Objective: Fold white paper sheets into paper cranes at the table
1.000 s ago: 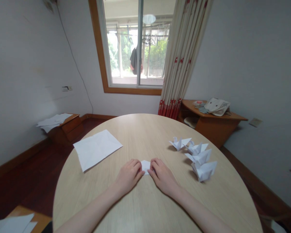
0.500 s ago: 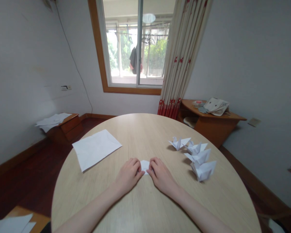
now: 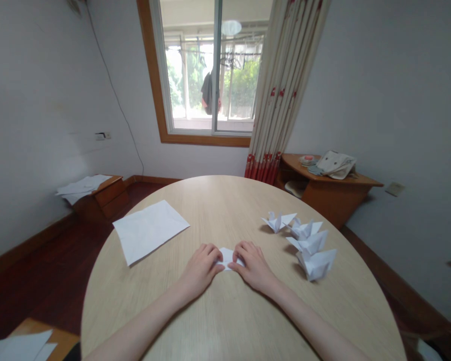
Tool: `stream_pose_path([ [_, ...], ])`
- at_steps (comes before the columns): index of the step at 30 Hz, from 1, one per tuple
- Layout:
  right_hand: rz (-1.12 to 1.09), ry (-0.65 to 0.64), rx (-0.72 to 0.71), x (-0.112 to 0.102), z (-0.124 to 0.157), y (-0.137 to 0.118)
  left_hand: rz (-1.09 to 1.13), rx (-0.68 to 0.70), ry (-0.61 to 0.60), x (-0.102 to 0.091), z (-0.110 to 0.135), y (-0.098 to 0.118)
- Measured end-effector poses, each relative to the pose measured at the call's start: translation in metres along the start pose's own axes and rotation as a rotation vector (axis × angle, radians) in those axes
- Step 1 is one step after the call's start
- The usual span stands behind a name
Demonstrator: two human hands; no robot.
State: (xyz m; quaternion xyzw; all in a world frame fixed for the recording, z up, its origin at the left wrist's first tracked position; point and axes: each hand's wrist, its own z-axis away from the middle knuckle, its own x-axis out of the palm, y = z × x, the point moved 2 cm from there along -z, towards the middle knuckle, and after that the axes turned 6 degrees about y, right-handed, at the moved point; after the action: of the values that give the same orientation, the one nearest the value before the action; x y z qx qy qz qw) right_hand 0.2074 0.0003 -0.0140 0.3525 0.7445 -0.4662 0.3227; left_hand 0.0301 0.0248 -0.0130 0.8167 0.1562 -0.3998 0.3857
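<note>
A small folded piece of white paper (image 3: 226,255) lies on the round wooden table (image 3: 218,321), between my two hands. My left hand (image 3: 203,264) grips its left side, thumb at the near edge and fingers curled over the top. On the opposite side, my right hand (image 3: 251,265) pinches the paper the same way. The fingers cover both ends of the fold. To the right of my right hand stand several white origami cranes (image 3: 311,241) in a slanting row.
White paper sheets (image 3: 150,231) lie at the table's left. More papers (image 3: 83,186) rest on a low cabinet by the left wall, and others (image 3: 18,347) at the lower left. A wooden corner desk (image 3: 325,198) with a cloth bag (image 3: 337,165) stands behind the table's right side.
My right hand has shifted slightly up and its fingers have lifted a little, so more of the folded paper shows beneath them. The left hand has barely moved.
</note>
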Motion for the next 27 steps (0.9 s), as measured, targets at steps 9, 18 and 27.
stream_pose_path([
  [9, -0.094, -0.104, -0.059, -0.007, -0.006, 0.012, 0.095, -0.011, -0.082, -0.007, -0.001, -0.005],
  [18, -0.212, -0.124, -0.12, -0.011, -0.007, 0.021, 0.197, 0.029, -0.13, -0.017, -0.002, -0.009],
  [27, -0.223, -0.061, -0.141, -0.011, -0.003, 0.018, 0.105, 0.128, -0.104, -0.018, 0.002, -0.009],
])
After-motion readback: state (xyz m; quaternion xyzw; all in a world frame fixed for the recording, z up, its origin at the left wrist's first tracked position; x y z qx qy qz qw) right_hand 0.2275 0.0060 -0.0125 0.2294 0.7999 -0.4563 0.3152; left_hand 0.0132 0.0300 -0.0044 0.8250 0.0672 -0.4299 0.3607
